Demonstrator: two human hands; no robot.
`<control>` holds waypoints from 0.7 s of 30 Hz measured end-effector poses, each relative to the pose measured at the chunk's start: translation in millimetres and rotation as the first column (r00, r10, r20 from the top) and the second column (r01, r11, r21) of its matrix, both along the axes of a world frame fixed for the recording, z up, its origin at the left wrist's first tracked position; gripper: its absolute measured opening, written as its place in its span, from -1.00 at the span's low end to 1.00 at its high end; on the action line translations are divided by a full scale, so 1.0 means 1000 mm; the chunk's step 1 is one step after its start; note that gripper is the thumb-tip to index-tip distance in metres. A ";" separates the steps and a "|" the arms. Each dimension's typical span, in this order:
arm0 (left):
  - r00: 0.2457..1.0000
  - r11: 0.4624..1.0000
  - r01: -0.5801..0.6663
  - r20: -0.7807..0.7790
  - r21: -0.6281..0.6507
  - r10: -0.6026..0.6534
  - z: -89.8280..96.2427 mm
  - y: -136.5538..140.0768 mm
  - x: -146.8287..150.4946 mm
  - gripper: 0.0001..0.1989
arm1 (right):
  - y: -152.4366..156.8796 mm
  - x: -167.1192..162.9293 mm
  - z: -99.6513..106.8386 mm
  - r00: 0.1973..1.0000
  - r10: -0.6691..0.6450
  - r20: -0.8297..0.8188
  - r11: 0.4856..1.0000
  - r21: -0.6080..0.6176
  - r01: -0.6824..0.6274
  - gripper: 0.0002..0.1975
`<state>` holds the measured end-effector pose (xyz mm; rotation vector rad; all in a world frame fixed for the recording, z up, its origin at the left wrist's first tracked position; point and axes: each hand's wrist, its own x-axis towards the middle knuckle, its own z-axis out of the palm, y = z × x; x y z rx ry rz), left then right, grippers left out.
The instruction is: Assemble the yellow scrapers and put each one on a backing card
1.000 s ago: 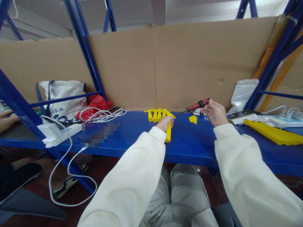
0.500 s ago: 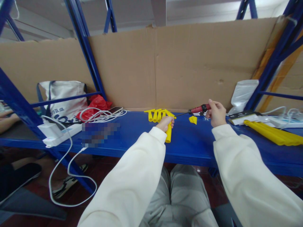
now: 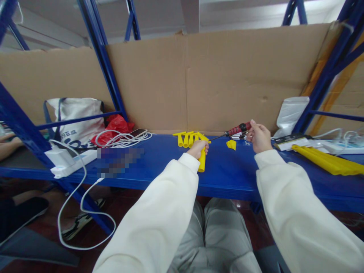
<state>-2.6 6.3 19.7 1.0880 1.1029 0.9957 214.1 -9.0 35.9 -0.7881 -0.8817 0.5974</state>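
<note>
My left hand (image 3: pixel 199 149) is closed around a yellow tube-like plastic piece (image 3: pixel 201 162), whose lower end shows below my fist. In my right hand (image 3: pixel 260 137), the fingers pinch the back end of a screwdriver (image 3: pixel 236 130) with a dark red and black handle. Its thin shaft points left and reaches the yellow piece at my left hand; the tip is hidden there. Just behind my left hand, several similar yellow pieces (image 3: pixel 185 140) stand in a row. A small yellow piece (image 3: pixel 231 144) lies on the blue table (image 3: pixel 227 170) below the screwdriver.
Long yellow tubes (image 3: pixel 327 161) and a power strip (image 3: pixel 345 146) lie at the right. Left are coiled white cable (image 3: pixel 127 139), a red plastic bag (image 3: pixel 119 125), a tote bag (image 3: pixel 76 113) and a charger (image 3: pixel 59 156). A cardboard wall (image 3: pixel 227 79) closes the back. Another person's arm (image 3: pixel 10 146) shows far left.
The screwdriver handle looks turned, with different dark marks facing me, and my right fingers have shifted slightly at its end. My left hand keeps its hold on the yellow piece.
</note>
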 end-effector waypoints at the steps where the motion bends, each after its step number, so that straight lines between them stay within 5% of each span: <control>1: 1.000 1.000 0.001 0.002 -0.001 -0.001 0.000 0.000 0.000 -0.78 | 0.001 0.000 0.000 1.000 -0.006 -0.008 1.000 -0.001 0.006 -0.52; 16: 1.000 1.000 0.010 0.025 -0.001 -0.010 -0.001 0.003 -0.001 -0.74 | -0.008 -0.003 0.003 0.989 0.144 0.044 0.990 -0.013 -0.143 -0.64; 21: 1.000 1.000 0.004 0.028 -0.008 -0.004 -0.002 0.002 -0.001 -0.74 | -0.002 -0.001 0.001 0.996 0.076 0.043 0.997 0.008 -0.076 -0.59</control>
